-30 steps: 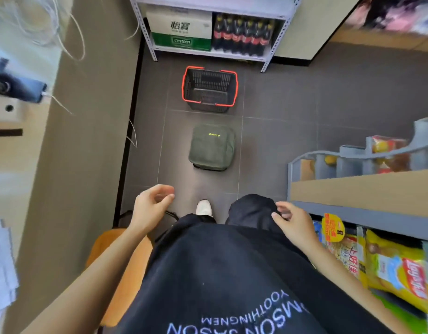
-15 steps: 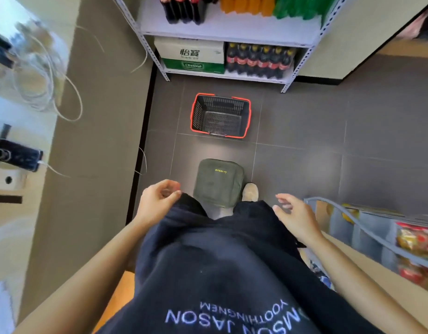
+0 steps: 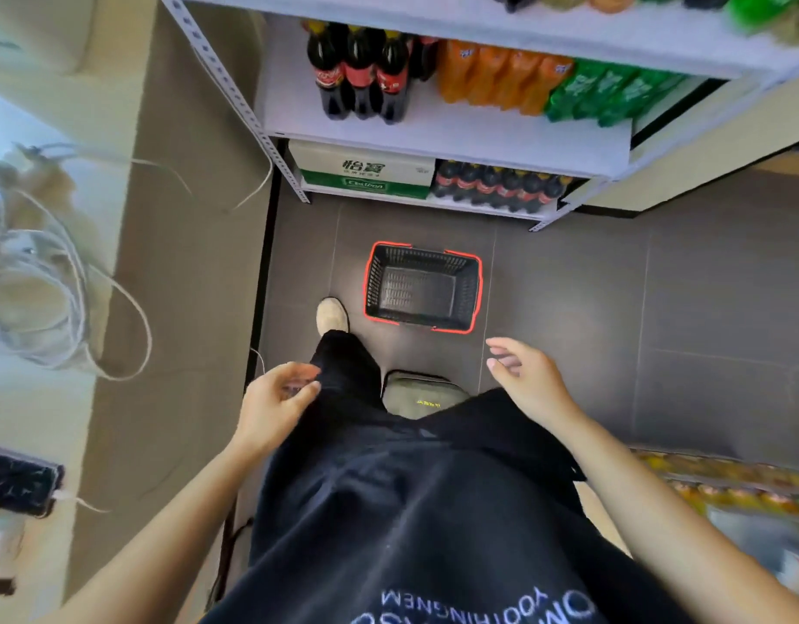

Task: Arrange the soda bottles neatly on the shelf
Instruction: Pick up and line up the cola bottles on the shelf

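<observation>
Step in hand: by my judgement the approach to the shelf, with no bottle taken up yet.
Left grip: the left hand (image 3: 276, 400) hangs by the trouser leg, fingers loosely curled, holding nothing.
Right grip: the right hand (image 3: 526, 380) is out in front over the floor, fingers apart and relaxed, holding nothing.
Task's things: dark cola bottles with red labels (image 3: 361, 74) stand in a cluster at the left of the middle board of the white metal shelf (image 3: 478, 137). Beside them are orange soda bottles (image 3: 501, 78), then green soda bottles (image 3: 614, 92). A row of smaller cola bottles (image 3: 496, 186) sits on the bottom board next to a white and green carton (image 3: 366, 171).
Floor: a black plastic basket with a red rim (image 3: 466, 288) lies between the person and the shelf and looks empty. An olive-grey fabric bag (image 3: 420, 394) is right at the feet.
Risk, footing: bag and basket both lie in the walking line, so a careless step could catch either.
Risk, bottles: the cola cluster stands tight, so a reach into it could topple its neighbours.
</observation>
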`<state>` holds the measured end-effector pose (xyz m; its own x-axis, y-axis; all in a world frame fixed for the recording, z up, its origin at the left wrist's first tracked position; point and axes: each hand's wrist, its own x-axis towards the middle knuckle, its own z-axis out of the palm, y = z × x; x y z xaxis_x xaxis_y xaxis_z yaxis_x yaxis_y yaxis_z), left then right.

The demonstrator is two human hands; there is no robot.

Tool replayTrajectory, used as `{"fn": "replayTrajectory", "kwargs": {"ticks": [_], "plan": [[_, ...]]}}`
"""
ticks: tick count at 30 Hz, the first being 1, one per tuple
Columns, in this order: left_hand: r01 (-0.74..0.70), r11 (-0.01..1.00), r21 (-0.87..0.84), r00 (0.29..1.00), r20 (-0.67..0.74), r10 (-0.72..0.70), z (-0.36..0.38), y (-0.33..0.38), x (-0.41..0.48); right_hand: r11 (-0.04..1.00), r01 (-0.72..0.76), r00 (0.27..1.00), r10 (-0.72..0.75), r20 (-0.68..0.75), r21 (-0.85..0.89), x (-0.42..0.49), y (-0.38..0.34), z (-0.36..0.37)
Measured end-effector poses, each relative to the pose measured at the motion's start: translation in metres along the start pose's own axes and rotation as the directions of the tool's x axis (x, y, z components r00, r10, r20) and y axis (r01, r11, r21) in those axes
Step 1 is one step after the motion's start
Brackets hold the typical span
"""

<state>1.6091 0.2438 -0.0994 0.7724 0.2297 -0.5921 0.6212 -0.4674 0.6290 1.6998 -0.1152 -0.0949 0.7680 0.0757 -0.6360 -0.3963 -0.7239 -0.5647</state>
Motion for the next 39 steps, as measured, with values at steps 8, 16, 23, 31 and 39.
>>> {"fn": "replayTrajectory", "kwargs": {"ticks": [8,16,23,31,39], "plan": [[-0.144,0.989,0.035,0.976,0.172,0.136,-0.008,0.075,0.178,0.979,-0.134,0.986,0.146,-0.073,0.153,0.041,-0.032,0.006],[-0.221,0.975,0.030,0.964,0.156,0.214,0.089,0.126,0.318,0.985,0.006,0.993,0.015,-0.121,0.172,0.157,0.026,-0.022],[-0.279,0.955,0.096,0.959,0.082,0.272,0.188,0.089,0.434,0.960,0.258,0.966,-0.254,-0.054,0.109,0.349,0.080,-0.019],[-0.572,0.810,0.132,0.796,-0.152,0.586,0.242,0.060,0.549,0.741,0.624,0.707,-0.670,-0.224,-0.247,0.511,0.078,-0.005],[-0.683,0.724,0.100,0.594,-0.500,0.630,0.218,0.082,0.555,0.654,0.571,0.566,-0.751,-0.340,-0.496,0.534,0.061,0.005]]}}
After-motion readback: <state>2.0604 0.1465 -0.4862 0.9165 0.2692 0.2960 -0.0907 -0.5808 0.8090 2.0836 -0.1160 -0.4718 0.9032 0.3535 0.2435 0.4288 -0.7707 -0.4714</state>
